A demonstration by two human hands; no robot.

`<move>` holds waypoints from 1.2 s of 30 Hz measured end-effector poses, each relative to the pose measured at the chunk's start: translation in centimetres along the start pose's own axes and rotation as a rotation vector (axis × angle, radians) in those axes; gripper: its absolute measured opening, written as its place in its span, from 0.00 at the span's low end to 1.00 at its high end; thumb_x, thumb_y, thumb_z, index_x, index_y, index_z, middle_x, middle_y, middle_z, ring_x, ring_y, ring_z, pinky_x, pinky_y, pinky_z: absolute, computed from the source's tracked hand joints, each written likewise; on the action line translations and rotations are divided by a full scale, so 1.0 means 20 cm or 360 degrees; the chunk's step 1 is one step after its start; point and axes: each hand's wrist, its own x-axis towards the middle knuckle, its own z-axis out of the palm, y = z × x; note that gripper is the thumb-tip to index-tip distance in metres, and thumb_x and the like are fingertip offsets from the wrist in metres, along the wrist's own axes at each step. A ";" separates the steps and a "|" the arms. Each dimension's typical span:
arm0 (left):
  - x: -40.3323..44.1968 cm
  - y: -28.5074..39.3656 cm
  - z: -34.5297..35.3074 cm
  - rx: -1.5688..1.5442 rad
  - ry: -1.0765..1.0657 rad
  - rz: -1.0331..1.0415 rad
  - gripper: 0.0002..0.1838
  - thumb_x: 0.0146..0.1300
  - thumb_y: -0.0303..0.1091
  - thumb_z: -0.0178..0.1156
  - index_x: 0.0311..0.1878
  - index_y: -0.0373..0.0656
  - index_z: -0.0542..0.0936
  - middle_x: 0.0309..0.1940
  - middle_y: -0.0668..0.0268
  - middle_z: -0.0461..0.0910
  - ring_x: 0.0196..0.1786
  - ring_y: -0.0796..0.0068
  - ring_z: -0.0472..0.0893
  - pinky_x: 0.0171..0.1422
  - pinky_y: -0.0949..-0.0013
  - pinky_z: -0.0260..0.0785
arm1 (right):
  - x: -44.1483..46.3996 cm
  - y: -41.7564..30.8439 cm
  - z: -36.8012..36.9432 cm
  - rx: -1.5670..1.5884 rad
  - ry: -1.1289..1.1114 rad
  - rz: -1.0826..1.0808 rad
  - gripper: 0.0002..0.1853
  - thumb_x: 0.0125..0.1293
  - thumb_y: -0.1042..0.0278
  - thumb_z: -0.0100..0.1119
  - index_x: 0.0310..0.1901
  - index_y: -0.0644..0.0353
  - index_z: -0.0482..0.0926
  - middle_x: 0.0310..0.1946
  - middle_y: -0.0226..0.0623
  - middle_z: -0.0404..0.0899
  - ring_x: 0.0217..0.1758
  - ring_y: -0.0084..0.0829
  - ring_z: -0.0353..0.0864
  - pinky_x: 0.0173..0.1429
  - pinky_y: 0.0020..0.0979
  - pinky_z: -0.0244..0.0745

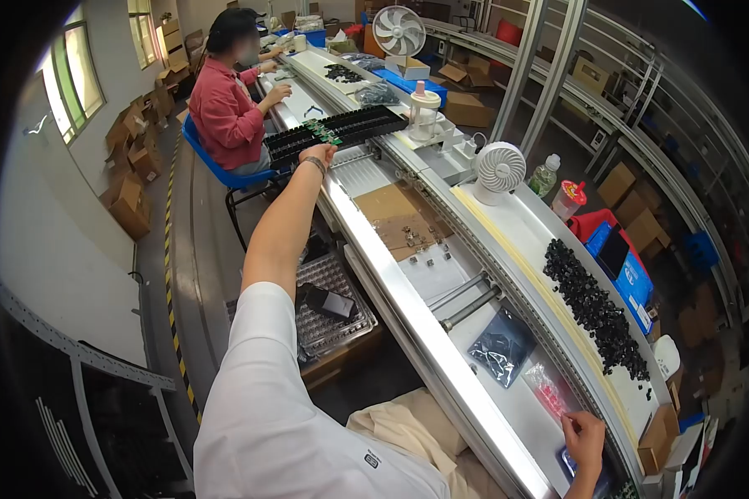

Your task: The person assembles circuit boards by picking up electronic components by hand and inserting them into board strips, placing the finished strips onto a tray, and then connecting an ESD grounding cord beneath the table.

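Running down the whole scene is a long desk, with a seated person at the far left and a long black tray lying crosswise over it, blocking part of the far stretch. A big heap of black parts spreads along the right side. Beyond that heap, a small white fan stands upright, with a lidded jar farther off. Down low on the left, a clear tray has a dark box on it.

As for the pose, the left arm is stretched way out, nearly straight, with the left hand at the near edge of the black tray, fingertips pinching the end of a green circuit board that sits over that tray. The right hand is down at the near right, fingers curled in at the near corner of a pink bag; can't tell if it's actually gripping it.

Materials-wise: shiny bare metal rails on the desk, a flat brown cardboard sheet in the middle, a glossy dark plastic bag just beside the crinkly pink one, and some tiny boxy metal pieces scattered on and around the cardboard.
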 end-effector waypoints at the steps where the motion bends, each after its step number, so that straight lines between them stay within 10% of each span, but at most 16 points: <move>1: 0.02 0.08 0.00 0.0032 0.0030 -0.0339 0.06 0.63 0.18 0.66 0.41 0.25 0.85 0.31 0.52 0.89 0.22 0.74 0.84 0.23 0.81 0.74 | 0.00 0.00 0.01 -0.0004 -0.0006 0.0008 0.05 0.58 0.76 0.67 0.33 0.67 0.88 0.24 0.39 0.82 0.21 0.31 0.71 0.29 0.29 0.68; 4: -0.01 0.25 0.04 0.0107 0.0117 -0.1363 0.05 0.63 0.18 0.65 0.40 0.25 0.85 0.32 0.52 0.89 0.22 0.75 0.83 0.23 0.81 0.74 | 0.01 0.01 -0.02 -0.0036 -0.0018 0.0018 0.04 0.58 0.76 0.67 0.33 0.67 0.87 0.23 0.39 0.82 0.21 0.31 0.71 0.29 0.29 0.68; 21: -1.30 0.15 -0.04 0.0465 -0.1068 0.0089 0.12 0.69 0.24 0.64 0.51 0.27 0.83 0.42 0.56 0.88 0.32 0.83 0.80 0.30 0.87 0.68 | -0.01 -0.03 -0.02 -0.0024 -0.0038 -0.0043 0.07 0.61 0.69 0.69 0.35 0.63 0.88 0.24 0.38 0.81 0.22 0.36 0.72 0.32 0.33 0.70; 36: -2.94 -0.56 -0.20 0.0955 -0.2165 -0.1038 0.13 0.68 0.23 0.65 0.54 0.30 0.83 0.34 0.60 0.87 0.23 0.84 0.78 0.22 0.85 0.66 | -0.01 -0.03 -0.08 0.1444 0.0014 0.0377 0.05 0.69 0.78 0.63 0.37 0.70 0.85 0.30 0.34 0.81 0.27 0.22 0.72 0.35 0.22 0.72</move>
